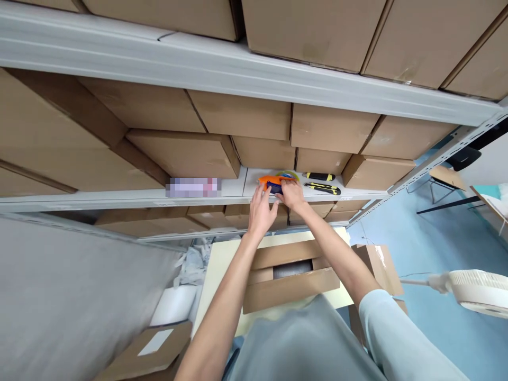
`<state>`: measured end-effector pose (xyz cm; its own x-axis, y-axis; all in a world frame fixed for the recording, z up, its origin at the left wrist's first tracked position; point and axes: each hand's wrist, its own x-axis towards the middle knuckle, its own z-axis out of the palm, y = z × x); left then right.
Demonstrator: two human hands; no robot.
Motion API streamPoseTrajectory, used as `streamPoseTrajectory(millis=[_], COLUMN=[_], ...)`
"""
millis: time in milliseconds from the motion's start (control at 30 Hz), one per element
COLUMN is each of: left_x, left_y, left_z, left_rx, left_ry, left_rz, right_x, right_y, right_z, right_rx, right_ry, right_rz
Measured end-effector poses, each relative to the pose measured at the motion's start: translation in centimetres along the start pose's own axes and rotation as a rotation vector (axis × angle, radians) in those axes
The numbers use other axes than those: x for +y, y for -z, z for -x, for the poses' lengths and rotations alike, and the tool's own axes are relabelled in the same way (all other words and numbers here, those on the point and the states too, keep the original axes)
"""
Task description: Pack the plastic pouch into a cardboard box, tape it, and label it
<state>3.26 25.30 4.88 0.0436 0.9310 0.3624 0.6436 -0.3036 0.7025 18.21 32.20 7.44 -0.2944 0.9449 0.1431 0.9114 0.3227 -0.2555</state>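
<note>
An orange and dark blue tape dispenser (270,181) lies on the middle shelf, partly covered by my fingers. My right hand (291,194) is closed on its dark blue part from the right. Reaching in from the left, my left hand (261,214) has its fingers stretched out against the near side of the dispenser, thumb apart. Behind them shows part of a yellow-green and blue ring (292,174), like a tape roll. Two black and yellow utility knives, one farther back (320,176) and one nearer (323,188), lie right of my right hand.
Cardboard boxes (250,114) fill the shelves behind and above. A blurred label (193,187) sits on the shelf's left. Below me, an open carton (291,291) stands on a pale table (216,264). A white fan (478,291) is at the right, a white roll (173,305) at the left.
</note>
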Motion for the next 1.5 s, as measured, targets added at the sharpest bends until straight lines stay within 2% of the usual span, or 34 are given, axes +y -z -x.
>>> streamPoseTrajectory(millis=[100, 200, 267, 367, 467, 533, 600, 733, 967, 1100, 1300, 1500], left_x=[0.8, 1.9, 2.9, 4.9, 7.0, 8.0, 8.7, 9.3, 10.3, 11.1, 12.1, 12.4], left_y=[0.7, 2.6, 4.3, 6.6, 8.3, 8.9, 9.2, 9.9, 11.3, 12.0, 12.8, 13.3], left_z=[1.4, 4.5, 7.3, 11.9, 15.5, 17.0, 17.8, 18.6, 19.5, 20.0, 20.2, 20.0], left_rx=[0.037, 0.117, 0.177, 0.240, 0.241, 0.218, 0.198, 0.170, 0.149, 0.152, 0.223, 0.210], left_ry=[0.064, 0.100, 0.118, 0.162, 0.144, 0.107, 0.060, -0.033, -0.112, -0.162, -0.278, -0.269], left_rz=[0.022, 0.063, 0.119, 0.209, 0.208, 0.184, 0.165, 0.139, 0.156, 0.136, 0.150, 0.124], right_x=[-0.1, 0.1, 0.1, -0.1, -0.8, -1.4, -1.8, -2.1, -2.5, -2.7, -2.9, -3.7], right_y=[0.6, 1.9, 2.8, 3.7, 4.3, 4.5, 4.8, 5.2, 6.1, 6.6, 7.6, 8.3], right_z=[0.2, 3.3, 7.2, 14.7, 21.2, 24.2, 25.9, 27.6, 29.3, 29.8, 30.3, 30.3], right_rx=[-0.019, -0.004, 0.060, 0.146, 0.177, 0.204, 0.208, 0.193, 0.245, 0.227, 0.185, 0.211], right_ry=[-0.023, 0.024, 0.111, 0.204, 0.244, 0.243, 0.239, 0.248, 0.303, 0.294, 0.334, 0.356], right_rz=[-0.034, -0.103, -0.186, -0.277, -0.327, -0.346, -0.348, -0.328, -0.324, -0.337, -0.358, -0.376])
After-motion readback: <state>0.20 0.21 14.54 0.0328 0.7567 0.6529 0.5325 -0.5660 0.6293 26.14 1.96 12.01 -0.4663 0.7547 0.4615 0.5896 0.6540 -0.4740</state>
